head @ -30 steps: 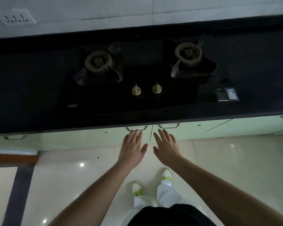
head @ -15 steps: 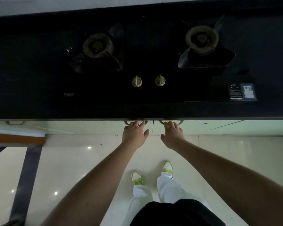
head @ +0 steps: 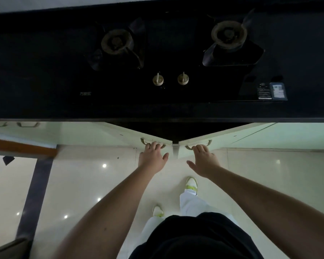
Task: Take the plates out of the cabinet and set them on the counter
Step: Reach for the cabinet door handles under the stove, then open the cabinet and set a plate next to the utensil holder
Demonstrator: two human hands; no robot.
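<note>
Green doors: two pale green cabinet doors stand partly open under the black table point(head: 45, 101), making a V shape.
Left door: the left door point(head: 131, 133) swings out toward the floor point(head: 79, 184).
Left hand: the left hand point(head: 153, 157) has its fingers curled around the left handle point(head: 151, 143), thumb sticking out.
Cabinet: the cabinet point(head: 174, 130) is dark inside, and I cannot tell what is in it.
Plates: no plates show yet; I think they sit inside the dark cabinet.
Right hand: the right hand point(head: 204, 159) has its fingers hooked on the right handle point(head: 198, 144), thumb loose.
Right door: the right door point(head: 232, 133) swings out the other way.
Stove: the stove point(head: 176, 53) with two burners and two knobs sits in the table, so free room for plates looks best off to the sides.
How plates may feel: plates are likely hard, heavy in a stack, smooth and easy to break.
Where to hold: best to grip them by the rim with both hands, one on each side.
</note>
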